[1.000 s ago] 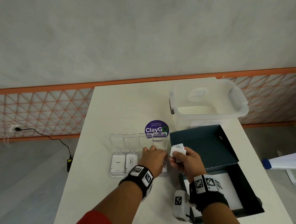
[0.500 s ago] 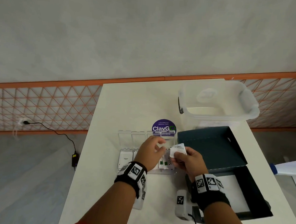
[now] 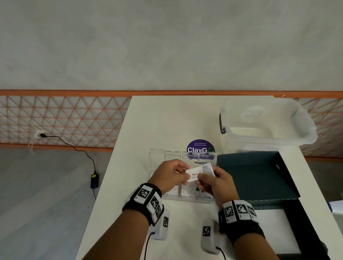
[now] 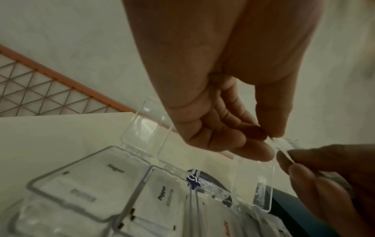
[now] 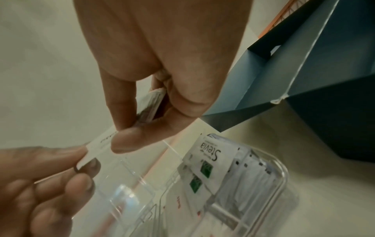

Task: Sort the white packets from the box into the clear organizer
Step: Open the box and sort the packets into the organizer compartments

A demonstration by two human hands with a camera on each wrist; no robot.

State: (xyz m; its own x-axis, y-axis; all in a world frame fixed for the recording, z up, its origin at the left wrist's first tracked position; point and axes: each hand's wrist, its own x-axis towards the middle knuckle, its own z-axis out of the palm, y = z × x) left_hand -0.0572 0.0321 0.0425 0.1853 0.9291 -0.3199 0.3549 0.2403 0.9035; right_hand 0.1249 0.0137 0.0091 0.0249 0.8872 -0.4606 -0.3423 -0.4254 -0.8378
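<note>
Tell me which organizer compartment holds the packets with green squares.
The Stevia packets with green squares stand in the clear organizer compartment second from the right end, toward the dark box; the Sugar packet and Pepper packet compartments show only black print.

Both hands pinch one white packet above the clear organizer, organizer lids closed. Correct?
Not quite. The organizer lids stand open, as the left wrist view shows. The rest holds: left hand and right hand both pinch the white packet above it.

white packet [image 3: 193,174] | dark teal box [image 3: 259,174] | clear organizer [image 3: 172,154] | purple sticker [image 3: 199,148]
</note>
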